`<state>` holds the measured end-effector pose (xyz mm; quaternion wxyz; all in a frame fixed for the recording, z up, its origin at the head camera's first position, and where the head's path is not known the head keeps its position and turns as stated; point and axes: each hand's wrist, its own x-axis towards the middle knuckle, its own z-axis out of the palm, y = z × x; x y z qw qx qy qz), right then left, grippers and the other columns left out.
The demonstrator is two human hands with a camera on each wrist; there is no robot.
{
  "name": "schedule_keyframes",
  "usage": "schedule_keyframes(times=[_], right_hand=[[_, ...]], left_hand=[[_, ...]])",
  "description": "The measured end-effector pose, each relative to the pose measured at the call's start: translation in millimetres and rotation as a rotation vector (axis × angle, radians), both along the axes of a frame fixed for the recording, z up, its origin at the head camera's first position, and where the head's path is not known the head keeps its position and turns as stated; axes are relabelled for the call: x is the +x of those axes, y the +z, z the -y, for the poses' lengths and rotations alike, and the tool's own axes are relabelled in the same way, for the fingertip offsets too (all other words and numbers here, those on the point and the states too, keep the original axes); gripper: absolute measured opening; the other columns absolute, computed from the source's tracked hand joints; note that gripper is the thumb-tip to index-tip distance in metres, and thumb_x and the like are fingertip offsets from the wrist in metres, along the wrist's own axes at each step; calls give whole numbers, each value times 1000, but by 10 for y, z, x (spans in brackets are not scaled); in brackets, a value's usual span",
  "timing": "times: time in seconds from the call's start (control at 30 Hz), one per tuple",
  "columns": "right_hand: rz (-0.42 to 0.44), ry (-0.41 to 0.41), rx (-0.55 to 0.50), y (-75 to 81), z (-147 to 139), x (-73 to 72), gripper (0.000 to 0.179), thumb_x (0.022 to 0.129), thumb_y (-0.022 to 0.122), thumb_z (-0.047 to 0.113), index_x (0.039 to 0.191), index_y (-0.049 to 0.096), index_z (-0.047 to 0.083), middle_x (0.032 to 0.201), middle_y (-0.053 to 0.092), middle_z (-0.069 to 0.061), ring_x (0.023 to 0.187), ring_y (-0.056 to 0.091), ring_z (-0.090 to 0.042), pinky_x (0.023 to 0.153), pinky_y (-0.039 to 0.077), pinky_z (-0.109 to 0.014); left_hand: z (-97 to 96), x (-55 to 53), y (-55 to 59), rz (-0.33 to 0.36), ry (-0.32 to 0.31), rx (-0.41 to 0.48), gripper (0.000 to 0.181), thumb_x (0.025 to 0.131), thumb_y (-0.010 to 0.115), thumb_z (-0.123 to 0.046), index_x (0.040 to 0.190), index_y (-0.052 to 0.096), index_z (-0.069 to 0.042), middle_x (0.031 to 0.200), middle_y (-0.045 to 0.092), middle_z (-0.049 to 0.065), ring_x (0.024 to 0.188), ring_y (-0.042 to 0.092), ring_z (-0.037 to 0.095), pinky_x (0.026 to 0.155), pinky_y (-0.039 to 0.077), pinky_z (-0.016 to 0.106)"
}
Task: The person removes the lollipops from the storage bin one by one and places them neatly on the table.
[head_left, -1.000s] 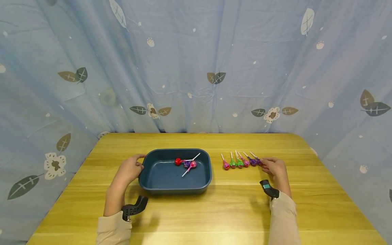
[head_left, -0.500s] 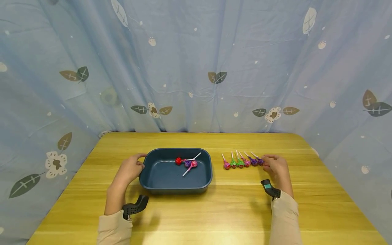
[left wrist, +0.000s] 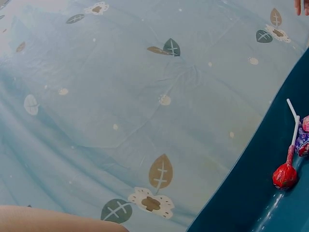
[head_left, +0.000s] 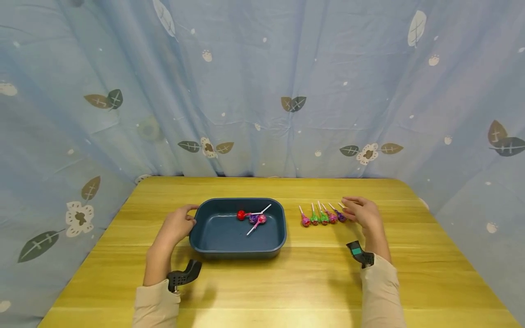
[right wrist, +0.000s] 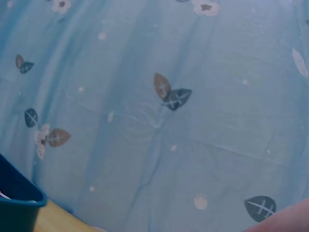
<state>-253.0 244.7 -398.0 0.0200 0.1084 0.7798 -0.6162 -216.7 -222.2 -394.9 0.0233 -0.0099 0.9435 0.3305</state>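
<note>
Rightmost lollipop [head_left: 341, 205] has become mostly hidden by right fingers [head_left: 353, 211]; whether pinched is unclear.

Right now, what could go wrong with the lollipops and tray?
1. The right hand is at the right end of a close-set row of lollipops; its fingers might nudge a neighbour.
2. The left hand is at the left end of the tray; a push there could slide it along the table.
3. Three bunched lollipops lie inside the tray; another dropped there might land on them.
</note>
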Motion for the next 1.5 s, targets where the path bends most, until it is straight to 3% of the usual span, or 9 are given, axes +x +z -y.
schedule_keyframes(times=[0.33, 0.6, 0.8, 1.03, 1.2, 1.5], right_hand=[[-10, 178, -192, -19, 384, -75, 47, 99, 55, 18, 139, 43, -6, 136, 42, -21, 112, 56, -30, 95, 45, -38], [-18, 250, -283, -34, 775, -111, 44, 98, 57, 15, 135, 48, -7, 135, 44, -23, 111, 55, -34, 94, 46, -42], [-6, 312, -312, -23, 1095, -111, 37, 98, 56, 11, 130, 52, -8, 125, 52, -20, 108, 57, -34, 88, 50, -40], [26, 419, -357, 15, 1496, -94, 37, 99, 55, 11, 129, 52, -10, 120, 51, -31, 96, 61, -31, 87, 50, -42], [84, 465, -342, -12, 1748, -131, 39, 98, 55, 11, 130, 51, -10, 123, 53, -31, 106, 59, -40, 86, 51, -42], [159, 528, -320, -117, 2004, -217, 41, 99, 55, 11, 132, 49, -11, 118, 58, -29, 107, 60, -41, 85, 51, -43]], left_hand=[[-15, 5, -19, -16, -6, 0, 45, 91, 49, 2, 137, 48, 5, 70, 58, 8, 54, 47, 17, 53, 38, 31], [13, -17, -3, -11, -6, 10, 45, 93, 46, 1, 138, 47, 4, 55, 39, 1, 48, 38, 15, 50, 33, 30], [14, -1, 7, -15, -8, 12, 45, 92, 47, 2, 137, 47, 5, 59, 46, 3, 50, 41, 16, 51, 35, 30], [-5, 0, 0, -26, -1, 4, 44, 92, 49, 2, 136, 48, 5, 59, 46, 4, 51, 42, 16, 52, 35, 31], [-1, 4, -12, -19, 5, 5, 45, 92, 50, 2, 137, 48, 5, 68, 55, 6, 56, 48, 18, 54, 38, 32], [-3, -3, 4, -13, 7, 1, 45, 92, 50, 1, 136, 48, 5, 67, 54, 6, 56, 48, 18, 54, 39, 32]])
